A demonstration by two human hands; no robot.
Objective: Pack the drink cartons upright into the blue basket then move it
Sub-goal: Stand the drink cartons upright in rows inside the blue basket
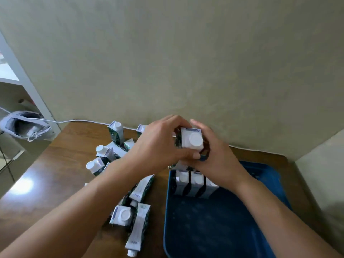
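Note:
A white and green drink carton (191,139) with a round white cap is held upright in the air between my left hand (158,146) and my right hand (216,157), above the far end of the blue basket (214,226). Three cartons (195,183) stand upright in a row against the basket's far wall, partly hidden by my right wrist. Several loose cartons (121,215) lie scattered on the wooden table (46,183) left of the basket, some upright and some on their sides.
A grey wall rises close behind the table. A white cable (74,121) runs along the table's far edge to the left. A white shoe (24,127) sits beyond the table's left corner, beside a white shelf frame.

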